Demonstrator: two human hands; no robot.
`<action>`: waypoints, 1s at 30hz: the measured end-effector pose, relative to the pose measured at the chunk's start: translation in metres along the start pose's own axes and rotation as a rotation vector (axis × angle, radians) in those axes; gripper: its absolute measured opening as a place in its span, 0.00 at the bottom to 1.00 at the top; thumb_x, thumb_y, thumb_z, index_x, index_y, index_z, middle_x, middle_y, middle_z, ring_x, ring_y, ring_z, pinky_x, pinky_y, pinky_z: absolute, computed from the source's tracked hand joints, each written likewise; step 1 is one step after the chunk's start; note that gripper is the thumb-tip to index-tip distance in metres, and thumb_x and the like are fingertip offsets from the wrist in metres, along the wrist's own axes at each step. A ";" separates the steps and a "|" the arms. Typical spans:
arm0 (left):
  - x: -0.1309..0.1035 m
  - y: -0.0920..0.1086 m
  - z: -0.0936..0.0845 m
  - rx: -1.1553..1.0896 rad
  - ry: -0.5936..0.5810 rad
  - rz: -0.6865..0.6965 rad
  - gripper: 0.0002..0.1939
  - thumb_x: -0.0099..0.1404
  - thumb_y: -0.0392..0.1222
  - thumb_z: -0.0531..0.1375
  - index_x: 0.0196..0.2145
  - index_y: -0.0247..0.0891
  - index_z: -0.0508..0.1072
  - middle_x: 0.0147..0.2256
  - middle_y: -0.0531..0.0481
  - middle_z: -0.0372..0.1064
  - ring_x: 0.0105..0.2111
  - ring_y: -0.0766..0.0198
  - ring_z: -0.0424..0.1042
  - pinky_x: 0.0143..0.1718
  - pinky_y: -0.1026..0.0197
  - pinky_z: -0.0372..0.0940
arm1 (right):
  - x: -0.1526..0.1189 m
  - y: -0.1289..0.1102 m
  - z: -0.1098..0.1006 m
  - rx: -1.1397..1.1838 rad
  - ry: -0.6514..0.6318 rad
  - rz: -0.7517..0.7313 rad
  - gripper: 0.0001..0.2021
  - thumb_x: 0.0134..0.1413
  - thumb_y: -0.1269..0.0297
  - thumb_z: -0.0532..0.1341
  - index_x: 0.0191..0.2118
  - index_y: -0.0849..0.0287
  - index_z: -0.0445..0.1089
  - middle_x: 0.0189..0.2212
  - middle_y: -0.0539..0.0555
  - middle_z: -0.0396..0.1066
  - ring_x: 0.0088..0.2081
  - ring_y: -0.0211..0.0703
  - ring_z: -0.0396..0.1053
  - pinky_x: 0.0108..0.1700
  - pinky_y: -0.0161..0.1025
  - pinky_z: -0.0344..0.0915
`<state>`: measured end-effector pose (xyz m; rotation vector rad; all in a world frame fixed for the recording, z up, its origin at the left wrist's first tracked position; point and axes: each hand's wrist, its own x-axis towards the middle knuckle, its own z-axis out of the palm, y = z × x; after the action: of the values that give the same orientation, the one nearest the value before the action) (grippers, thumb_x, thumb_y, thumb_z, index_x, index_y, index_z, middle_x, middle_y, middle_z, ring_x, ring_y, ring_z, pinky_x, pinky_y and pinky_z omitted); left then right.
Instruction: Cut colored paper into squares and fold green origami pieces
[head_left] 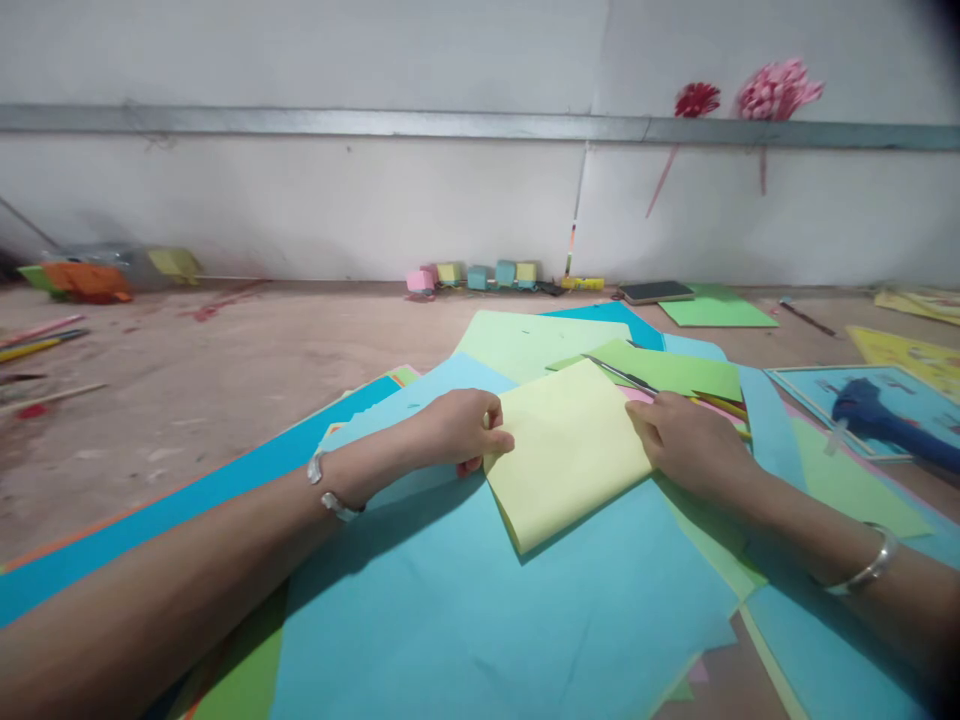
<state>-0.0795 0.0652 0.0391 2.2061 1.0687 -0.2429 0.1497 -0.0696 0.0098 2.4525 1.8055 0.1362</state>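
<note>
A folded sheet of pale yellow paper [571, 450] is held between my hands above a large light blue sheet [480, 600]. My left hand [466, 428] pinches its left edge between thumb and fingers. At the right edge, my right hand [679, 435] is closed on the paper, with some of its fingers hidden. The fold runs along the side nearest me, and the layers part slightly at the lower left corner. Just behind the paper, a dark slender tool [621, 375], perhaps scissors, lies on a green paper piece [675, 368].
Blue and green sheets overlap around my hands. On the right lies a dark blue glue gun [892, 425]. Small paper blocks [480, 276], a yellow tube [583, 284] and a dark phone [656, 291] sit near the wall. Pencils [41, 345] lie at the left.
</note>
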 end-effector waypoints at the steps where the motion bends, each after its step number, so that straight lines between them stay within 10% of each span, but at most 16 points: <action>1: 0.000 0.000 0.000 0.007 0.002 0.002 0.08 0.59 0.45 0.58 0.30 0.41 0.62 0.13 0.60 0.64 0.19 0.63 0.69 0.25 0.64 0.57 | 0.000 0.000 0.000 -0.010 0.001 -0.002 0.14 0.66 0.66 0.47 0.33 0.58 0.68 0.29 0.56 0.64 0.29 0.43 0.62 0.27 0.39 0.41; 16: -0.003 -0.003 -0.003 0.232 0.081 0.026 0.14 0.60 0.50 0.60 0.39 0.40 0.67 0.20 0.56 0.70 0.26 0.59 0.71 0.28 0.62 0.56 | -0.003 -0.002 0.000 -0.106 0.046 -0.042 0.12 0.64 0.66 0.50 0.35 0.58 0.70 0.31 0.57 0.68 0.27 0.43 0.62 0.25 0.40 0.39; 22: -0.009 -0.003 0.011 0.598 0.465 0.324 0.09 0.60 0.39 0.62 0.39 0.37 0.72 0.39 0.43 0.71 0.40 0.54 0.69 0.34 0.59 0.59 | -0.002 -0.002 0.000 -0.136 0.027 -0.039 0.12 0.65 0.67 0.49 0.37 0.58 0.69 0.33 0.58 0.69 0.29 0.44 0.63 0.25 0.40 0.39; 26: -0.010 -0.003 0.025 0.552 0.310 0.644 0.15 0.59 0.27 0.55 0.41 0.40 0.75 0.40 0.46 0.69 0.37 0.60 0.69 0.33 0.62 0.59 | -0.002 -0.001 0.003 -0.146 0.031 -0.045 0.12 0.66 0.66 0.49 0.37 0.58 0.68 0.32 0.57 0.68 0.29 0.44 0.63 0.25 0.40 0.38; 30: -0.011 0.001 0.027 0.546 0.236 0.624 0.13 0.60 0.28 0.55 0.37 0.39 0.75 0.39 0.47 0.70 0.37 0.61 0.69 0.30 0.62 0.57 | -0.002 -0.001 0.003 -0.138 0.028 -0.036 0.12 0.66 0.65 0.49 0.38 0.58 0.68 0.33 0.58 0.68 0.28 0.43 0.62 0.26 0.40 0.39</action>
<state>-0.0833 0.0410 0.0239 2.9957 0.3920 0.0137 0.1488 -0.0713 0.0064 2.3347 1.7851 0.2833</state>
